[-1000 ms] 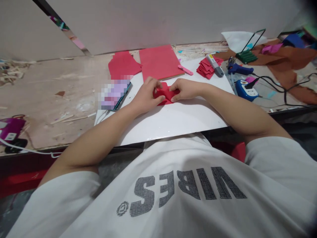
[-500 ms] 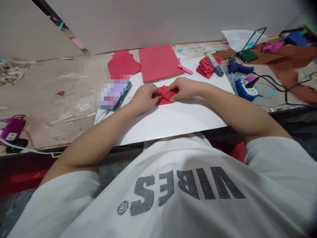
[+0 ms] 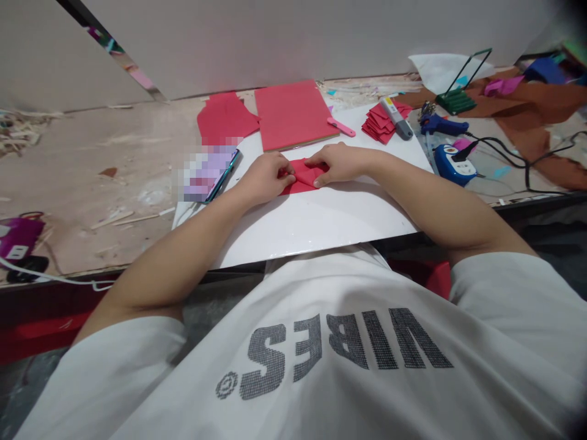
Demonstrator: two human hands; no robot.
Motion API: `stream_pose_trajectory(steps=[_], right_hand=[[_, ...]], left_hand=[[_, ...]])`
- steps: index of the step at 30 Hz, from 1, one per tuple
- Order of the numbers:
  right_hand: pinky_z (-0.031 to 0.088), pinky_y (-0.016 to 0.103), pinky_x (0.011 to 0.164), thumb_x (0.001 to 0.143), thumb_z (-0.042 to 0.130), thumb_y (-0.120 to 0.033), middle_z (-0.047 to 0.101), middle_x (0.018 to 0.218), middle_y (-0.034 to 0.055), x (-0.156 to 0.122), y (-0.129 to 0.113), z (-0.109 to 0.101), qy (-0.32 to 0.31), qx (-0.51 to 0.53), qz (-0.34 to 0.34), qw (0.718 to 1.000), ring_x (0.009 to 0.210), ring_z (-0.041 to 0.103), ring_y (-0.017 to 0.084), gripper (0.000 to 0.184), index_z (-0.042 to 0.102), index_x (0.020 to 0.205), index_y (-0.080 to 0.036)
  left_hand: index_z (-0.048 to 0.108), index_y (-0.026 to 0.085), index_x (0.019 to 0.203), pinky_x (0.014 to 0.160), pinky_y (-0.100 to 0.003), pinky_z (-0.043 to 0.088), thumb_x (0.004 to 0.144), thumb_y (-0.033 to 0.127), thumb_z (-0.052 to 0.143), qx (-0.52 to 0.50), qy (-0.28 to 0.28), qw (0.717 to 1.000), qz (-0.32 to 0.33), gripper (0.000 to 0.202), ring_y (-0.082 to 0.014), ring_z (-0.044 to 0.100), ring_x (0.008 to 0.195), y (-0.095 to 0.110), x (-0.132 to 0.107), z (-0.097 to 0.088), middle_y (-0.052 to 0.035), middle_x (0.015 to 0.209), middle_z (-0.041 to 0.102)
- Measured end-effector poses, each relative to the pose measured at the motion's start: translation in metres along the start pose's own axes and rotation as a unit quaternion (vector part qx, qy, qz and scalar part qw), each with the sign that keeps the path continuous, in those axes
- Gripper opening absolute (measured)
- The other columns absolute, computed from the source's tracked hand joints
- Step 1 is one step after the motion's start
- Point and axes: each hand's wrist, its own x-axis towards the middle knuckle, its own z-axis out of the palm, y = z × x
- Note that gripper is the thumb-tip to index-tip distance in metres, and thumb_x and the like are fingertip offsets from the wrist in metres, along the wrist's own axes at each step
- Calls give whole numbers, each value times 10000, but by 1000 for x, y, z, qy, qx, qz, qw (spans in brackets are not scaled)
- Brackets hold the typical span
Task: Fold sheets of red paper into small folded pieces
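Note:
A small piece of red paper (image 3: 302,177), partly folded over, lies on the white board (image 3: 293,226) in front of me. My left hand (image 3: 273,175) pinches its left side between thumb and fingertips. On the right, the fingers and thumb of my right hand (image 3: 337,164) are closed on the fold of the same piece. The fingers cover both ends of it. Just beyond lies a large red sheet or pad (image 3: 296,113). A pink craft knife (image 3: 342,127) rests by that pad's right corner.
Left of my hands lies a phone (image 3: 213,174). A stack of folded red pieces (image 3: 378,122) with a grey cutter (image 3: 397,119) on top sits at right. Beyond the board are a blue glue gun (image 3: 444,125), a blue power socket (image 3: 455,166), black cables and brown material (image 3: 545,116).
My left fingers have shifted slightly on the paper's left side, and more of its left lower edge shows. My right hand stays at the fold. The view has drifted a little.

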Motion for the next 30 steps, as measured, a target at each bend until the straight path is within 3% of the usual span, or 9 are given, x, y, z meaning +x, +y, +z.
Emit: stream_pose_trajectory(steps=[5, 9, 12, 15, 18, 22, 26, 30], right_hand=[[551, 520, 1223, 975, 1020, -543, 891, 1657, 151, 0, -2, 0, 14, 8, 9, 1000, 1464, 816, 471, 795, 851, 1724, -338], [558, 513, 1206, 985, 1031, -522, 877, 1683, 173, -1, -2, -2, 9, 5, 18, 1000, 1481, 806, 474, 738, 862, 1671, -308], [552, 480, 1106, 986, 1031, -512, 915, 1540, 166, -1, -2, -5, 10, 3, 19, 1000, 1360, 815, 433, 613, 897, 1541, -288], [518, 455, 994, 1034, 981, -516, 925, 1238, 126, -2, -1, -7, 7, 0, 25, 1000, 1181, 798, 372, 322, 918, 1234, -271], [487, 449, 929, 1076, 936, -595, 865, 1021, 103, -1, 5, -8, 9, 0, 28, 1000, 1091, 765, 347, 345, 854, 999, -269], [490, 456, 926, 1029, 992, -645, 821, 950, 101, 3, 13, -8, 12, -1, 39, 999, 1068, 753, 350, 427, 824, 948, -261], [528, 498, 998, 1001, 1033, -630, 834, 1013, 128, 6, 14, -7, 17, -20, 49, 998, 1096, 767, 382, 431, 831, 956, -252], [532, 548, 1041, 1015, 1016, -558, 840, 991, 131, 5, 11, -6, 23, -34, 46, 998, 1082, 787, 404, 376, 808, 917, -261]], left_hand=[[780, 243, 912, 1037, -520, 652, 1060, 491, 772, -21, -17, 1000, 5, 288, -288, 680, 967, -3, 7, 5, -106, 1109, 774], [711, 249, 893, 1091, -554, 631, 1100, 502, 745, -4, -14, 1000, -15, 329, -296, 657, 992, -6, 11, 11, -101, 1102, 739], [689, 253, 888, 1153, -606, 634, 1111, 524, 764, 11, -18, 999, -28, 359, -325, 680, 1061, -9, 14, 14, -114, 1133, 747], [682, 252, 878, 1184, -640, 639, 1115, 541, 771, 19, -13, 999, -31, 384, -349, 701, 1103, -13, 17, 16, -136, 1135, 751], [677, 257, 863, 1184, -651, 652, 1121, 575, 783, 13, -12, 1000, -26, 423, -350, 703, 1080, -17, 20, 18, -132, 1082, 736], [656, 257, 831, 1200, -691, 637, 1101, 580, 841, 21, 8, 998, -53, 460, -361, 694, 1067, -21, 23, 24, -124, 1029, 695], [686, 246, 843, 1248, -751, 594, 1065, 567, 878, 44, 32, 996, -76, 435, -433, 715, 1186, -17, 21, 25, -151, 1088, 708], [831, 222, 1066, 1382, -895, 430, 1122, 516, 800, 67, 49, 995, -46, 302, -576, 689, 1477, 7, 5, 17, -243, 1371, 808]])
